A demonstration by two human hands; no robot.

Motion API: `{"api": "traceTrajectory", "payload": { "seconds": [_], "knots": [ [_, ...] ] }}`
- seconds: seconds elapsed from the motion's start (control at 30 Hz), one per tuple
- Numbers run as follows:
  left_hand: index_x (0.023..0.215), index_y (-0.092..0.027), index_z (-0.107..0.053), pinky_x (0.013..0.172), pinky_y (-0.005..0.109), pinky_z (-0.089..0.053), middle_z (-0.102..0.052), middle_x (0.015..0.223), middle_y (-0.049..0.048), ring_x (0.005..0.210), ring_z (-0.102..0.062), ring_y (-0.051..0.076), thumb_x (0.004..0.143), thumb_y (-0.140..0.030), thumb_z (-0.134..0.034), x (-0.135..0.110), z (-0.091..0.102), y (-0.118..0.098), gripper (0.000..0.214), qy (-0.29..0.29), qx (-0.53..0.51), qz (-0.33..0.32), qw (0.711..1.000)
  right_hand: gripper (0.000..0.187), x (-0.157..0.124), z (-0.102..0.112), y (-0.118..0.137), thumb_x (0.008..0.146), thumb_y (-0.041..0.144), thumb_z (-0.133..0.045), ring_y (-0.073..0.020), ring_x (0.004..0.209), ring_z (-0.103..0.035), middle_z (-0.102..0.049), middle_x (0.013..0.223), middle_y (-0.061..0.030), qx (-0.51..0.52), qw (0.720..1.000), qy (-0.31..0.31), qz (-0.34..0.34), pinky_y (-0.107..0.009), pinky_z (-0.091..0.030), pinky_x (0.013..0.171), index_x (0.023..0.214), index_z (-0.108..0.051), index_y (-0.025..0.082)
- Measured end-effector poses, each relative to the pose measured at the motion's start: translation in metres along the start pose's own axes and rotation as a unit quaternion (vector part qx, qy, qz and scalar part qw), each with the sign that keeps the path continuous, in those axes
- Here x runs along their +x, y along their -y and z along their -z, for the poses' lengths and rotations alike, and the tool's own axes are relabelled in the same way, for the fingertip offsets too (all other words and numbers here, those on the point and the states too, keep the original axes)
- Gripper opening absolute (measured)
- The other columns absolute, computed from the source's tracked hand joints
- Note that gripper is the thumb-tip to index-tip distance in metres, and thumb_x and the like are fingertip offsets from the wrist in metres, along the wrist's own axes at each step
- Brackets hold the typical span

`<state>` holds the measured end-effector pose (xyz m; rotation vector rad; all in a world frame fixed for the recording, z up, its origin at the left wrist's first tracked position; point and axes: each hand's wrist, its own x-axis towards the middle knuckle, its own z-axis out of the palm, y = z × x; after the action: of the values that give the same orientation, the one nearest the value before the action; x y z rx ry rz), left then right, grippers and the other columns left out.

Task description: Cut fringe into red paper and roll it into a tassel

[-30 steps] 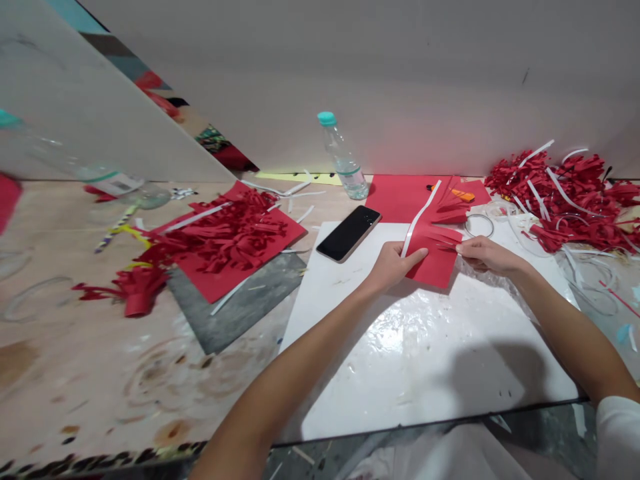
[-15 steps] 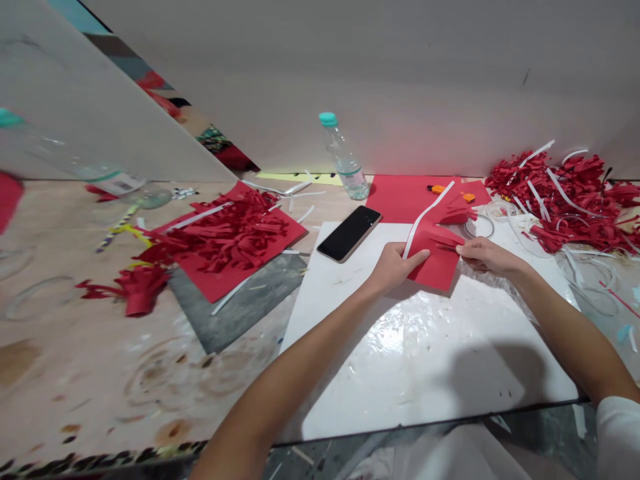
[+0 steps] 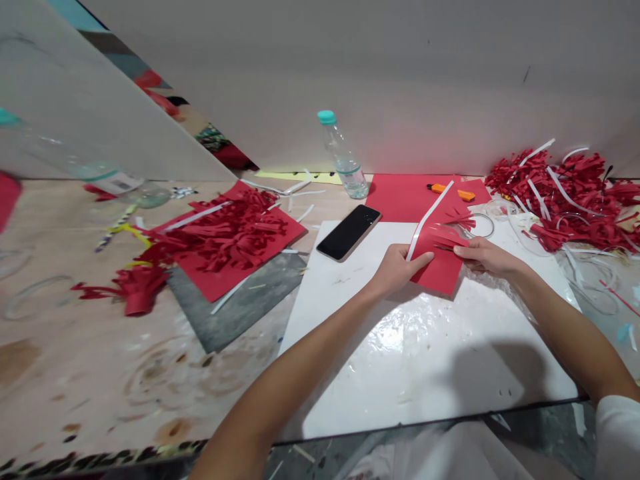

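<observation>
My left hand (image 3: 397, 270) grips a red paper sheet (image 3: 435, 272) by its left edge, thumb on top. A white tape strip (image 3: 429, 221) runs along that edge and sticks up past the hand. Cut fringe strips (image 3: 459, 219) spread from the sheet's far right side. My right hand (image 3: 483, 257) is closed at the sheet's right edge, around what look like small scissors (image 3: 445, 248); only thin dark blades show against the paper, and the handles are hidden by the fingers. The sheet is held just above a white board (image 3: 350, 373).
A phone (image 3: 349, 233) lies on the board's far left corner. Behind stand a plastic bottle (image 3: 350, 170) and red paper with an orange cutter (image 3: 465, 196). Fringed red paper piles lie left (image 3: 235, 233) and right (image 3: 565, 193). A grey mat (image 3: 225, 323) lies left.
The red sheet and both hands have shifted slightly. The near fringe strips now bulge upward in a curve, and the dark blades sit at the sheet's right edge.
</observation>
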<state>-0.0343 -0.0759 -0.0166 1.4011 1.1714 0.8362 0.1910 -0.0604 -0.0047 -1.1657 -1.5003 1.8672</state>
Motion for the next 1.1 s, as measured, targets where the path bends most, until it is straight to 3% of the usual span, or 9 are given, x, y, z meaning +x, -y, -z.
{"api": "traceTrajectory", "payload": {
  "seconds": [0.3, 0.47, 0.67, 0.83, 1.1],
  "knots": [
    [0.078, -0.009, -0.072, 0.057, 0.024, -0.046, -0.072, 0.077, 0.0087, 0.067, -0.064, 0.018, 0.074, -0.05, -0.07, 0.001, -0.004, 0.006, 0.042, 0.03, -0.01, -0.004, 0.999, 0.04, 0.001, -0.009, -0.006, 0.08, 0.051, -0.068, -0.0058, 0.041, -0.02, -0.027, 0.048, 0.0096, 0.022, 0.999, -0.006, 0.031, -0.026, -0.01, 0.042, 0.071, -0.045, 0.021],
    [0.079, -0.009, -0.072, 0.059, 0.025, -0.047, -0.073, 0.079, 0.0105, 0.068, -0.066, 0.019, 0.074, -0.051, -0.07, 0.0, -0.005, 0.005, 0.043, 0.034, -0.021, 0.0, 0.999, 0.039, 0.001, -0.01, -0.004, 0.079, 0.051, -0.069, -0.0054, 0.04, -0.02, -0.028, 0.047, 0.0097, 0.018, 0.999, -0.015, 0.027, -0.027, -0.01, 0.042, 0.07, -0.047, 0.02],
    [0.078, -0.009, -0.071, 0.057, 0.025, -0.046, -0.073, 0.078, 0.0107, 0.067, -0.066, 0.019, 0.073, -0.052, -0.071, -0.002, -0.006, 0.002, 0.043, 0.039, -0.029, 0.011, 0.999, 0.037, 0.001, -0.01, -0.005, 0.078, 0.051, -0.069, -0.0055, 0.041, -0.025, -0.036, 0.05, 0.0076, 0.008, 0.999, -0.029, 0.013, -0.026, -0.013, 0.042, 0.077, -0.056, 0.017],
    [0.073, -0.009, -0.07, 0.054, 0.024, -0.044, -0.072, 0.075, 0.0099, 0.065, -0.064, 0.018, 0.075, -0.051, -0.07, -0.003, -0.008, 0.005, 0.042, 0.044, -0.001, -0.002, 0.999, 0.035, -0.001, -0.016, -0.003, 0.076, 0.049, -0.071, -0.0076, 0.048, -0.037, -0.049, 0.062, 0.0034, 0.029, 0.999, -0.033, 0.019, -0.024, -0.019, 0.044, 0.09, -0.06, 0.018],
    [0.07, -0.009, -0.069, 0.054, 0.024, -0.043, -0.07, 0.073, 0.009, 0.064, -0.062, 0.017, 0.077, -0.049, -0.067, -0.004, -0.01, 0.004, 0.04, 0.046, 0.017, -0.003, 0.999, 0.034, 0.002, -0.017, -0.008, 0.074, 0.049, -0.074, -0.0097, 0.048, -0.042, -0.054, 0.063, 0.0011, 0.032, 0.998, -0.06, 0.007, -0.024, -0.025, 0.043, 0.091, -0.064, 0.02]
  ]
}}
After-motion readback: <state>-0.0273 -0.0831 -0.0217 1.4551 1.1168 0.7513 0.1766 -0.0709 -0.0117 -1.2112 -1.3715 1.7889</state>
